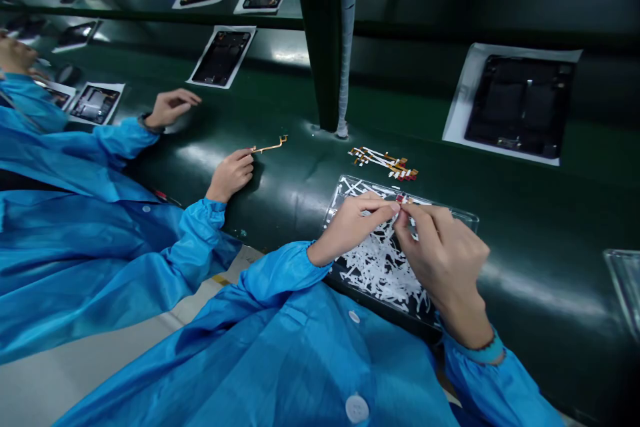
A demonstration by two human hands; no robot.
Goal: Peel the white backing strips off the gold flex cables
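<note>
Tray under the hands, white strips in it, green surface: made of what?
Tray: clear, glossy, glints on its rim, likely formed plastic. White strips: matte, thin, curled, probably paper or film liner. Green surface: smooth, semi-gloss with soft reflections, looks like rubber or PVC belting. Left hand and right hand pinch a red-tipped piece above the tray.

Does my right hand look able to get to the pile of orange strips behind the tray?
Probably yes: the pile lies just past the tray rim, nothing between. But the right hand and left hand both pinch a small piece, so its fingers are busy.
</note>
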